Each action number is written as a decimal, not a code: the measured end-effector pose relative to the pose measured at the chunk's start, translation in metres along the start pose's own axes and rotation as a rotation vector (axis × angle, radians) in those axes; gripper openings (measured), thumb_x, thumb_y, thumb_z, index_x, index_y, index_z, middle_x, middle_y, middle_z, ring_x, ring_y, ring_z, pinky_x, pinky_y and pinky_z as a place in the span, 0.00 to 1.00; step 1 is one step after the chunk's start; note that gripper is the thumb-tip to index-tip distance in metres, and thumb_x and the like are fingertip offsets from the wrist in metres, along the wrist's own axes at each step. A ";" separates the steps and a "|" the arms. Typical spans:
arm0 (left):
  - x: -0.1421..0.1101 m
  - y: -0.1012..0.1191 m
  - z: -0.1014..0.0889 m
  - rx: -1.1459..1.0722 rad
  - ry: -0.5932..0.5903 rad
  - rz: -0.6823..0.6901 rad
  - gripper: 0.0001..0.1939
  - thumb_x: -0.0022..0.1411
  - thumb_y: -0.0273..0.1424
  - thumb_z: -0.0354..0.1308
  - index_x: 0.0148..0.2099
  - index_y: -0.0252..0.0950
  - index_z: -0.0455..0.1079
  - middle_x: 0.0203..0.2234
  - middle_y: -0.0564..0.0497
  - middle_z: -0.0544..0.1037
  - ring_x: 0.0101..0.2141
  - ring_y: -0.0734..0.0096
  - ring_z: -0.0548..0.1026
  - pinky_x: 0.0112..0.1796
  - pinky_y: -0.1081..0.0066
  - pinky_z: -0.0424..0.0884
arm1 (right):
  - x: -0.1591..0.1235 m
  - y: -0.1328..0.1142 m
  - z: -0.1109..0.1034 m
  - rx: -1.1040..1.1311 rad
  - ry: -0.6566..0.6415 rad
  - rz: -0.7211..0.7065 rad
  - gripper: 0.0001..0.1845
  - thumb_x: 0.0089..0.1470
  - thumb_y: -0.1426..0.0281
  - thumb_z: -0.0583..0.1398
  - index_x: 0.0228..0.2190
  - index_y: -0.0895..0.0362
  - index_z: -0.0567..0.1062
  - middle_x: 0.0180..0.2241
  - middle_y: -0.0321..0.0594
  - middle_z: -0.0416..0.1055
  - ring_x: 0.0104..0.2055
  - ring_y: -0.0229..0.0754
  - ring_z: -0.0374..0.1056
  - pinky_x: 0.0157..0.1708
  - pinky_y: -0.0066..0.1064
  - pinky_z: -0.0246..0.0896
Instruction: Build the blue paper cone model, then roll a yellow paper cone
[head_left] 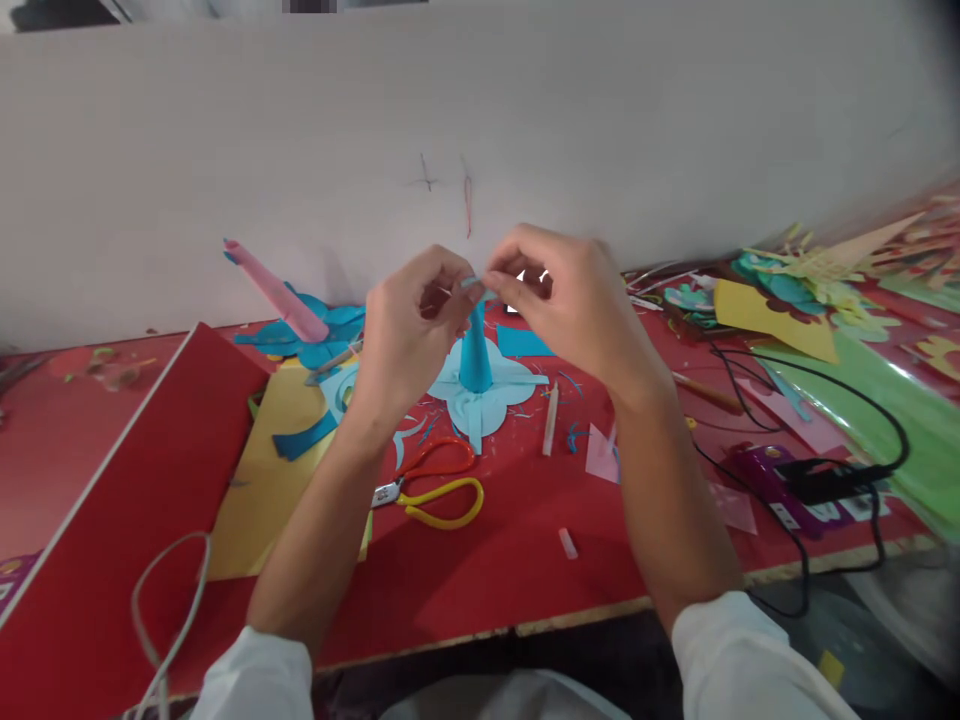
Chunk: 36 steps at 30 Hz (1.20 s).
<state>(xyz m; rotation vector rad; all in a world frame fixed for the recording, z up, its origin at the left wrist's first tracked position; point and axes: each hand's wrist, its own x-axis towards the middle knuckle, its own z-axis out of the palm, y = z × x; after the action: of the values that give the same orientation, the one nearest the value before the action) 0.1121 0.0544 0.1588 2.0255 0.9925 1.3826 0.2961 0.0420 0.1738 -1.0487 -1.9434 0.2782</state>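
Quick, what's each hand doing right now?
Left hand: closed, fingertips pinching a small pale blue piece above the blue cone.
Right hand: closed, fingertips pinching that same piece.

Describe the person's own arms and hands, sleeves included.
The left hand and right hand are bare, with no gloves, rings or watch visible. Both forearms are uncovered up to plain, loose white sleeves.

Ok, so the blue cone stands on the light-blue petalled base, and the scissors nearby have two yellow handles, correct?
Not quite: the head view shows the scissors with one red handle and one yellow handle. The blue cone does stand on the light-blue petalled base.
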 end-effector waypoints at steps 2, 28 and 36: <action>0.000 -0.004 -0.001 -0.009 -0.023 -0.026 0.07 0.69 0.30 0.62 0.36 0.38 0.71 0.22 0.55 0.73 0.24 0.77 0.74 0.26 0.75 0.70 | -0.001 0.009 0.000 0.029 -0.015 0.010 0.11 0.66 0.59 0.62 0.38 0.53 0.78 0.33 0.38 0.78 0.36 0.41 0.71 0.38 0.34 0.66; 0.005 -0.038 -0.002 0.301 -0.069 0.097 0.07 0.63 0.22 0.61 0.34 0.39 0.70 0.27 0.52 0.74 0.28 0.72 0.69 0.32 0.69 0.68 | 0.008 0.058 0.026 0.129 -0.067 0.059 0.14 0.60 0.56 0.65 0.33 0.53 0.77 0.35 0.40 0.78 0.38 0.44 0.72 0.41 0.37 0.69; 0.007 -0.057 0.002 0.308 -0.066 0.084 0.05 0.64 0.24 0.61 0.36 0.38 0.69 0.37 0.48 0.77 0.36 0.70 0.75 0.40 0.68 0.73 | 0.006 0.064 0.034 0.199 -0.080 0.120 0.18 0.57 0.51 0.67 0.32 0.53 0.77 0.43 0.46 0.81 0.46 0.50 0.75 0.45 0.43 0.74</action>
<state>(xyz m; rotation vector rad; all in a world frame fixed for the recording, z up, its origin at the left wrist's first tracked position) 0.0991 0.0943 0.1204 2.3438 1.1619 1.2571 0.3040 0.0930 0.1224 -1.0364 -1.8819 0.5766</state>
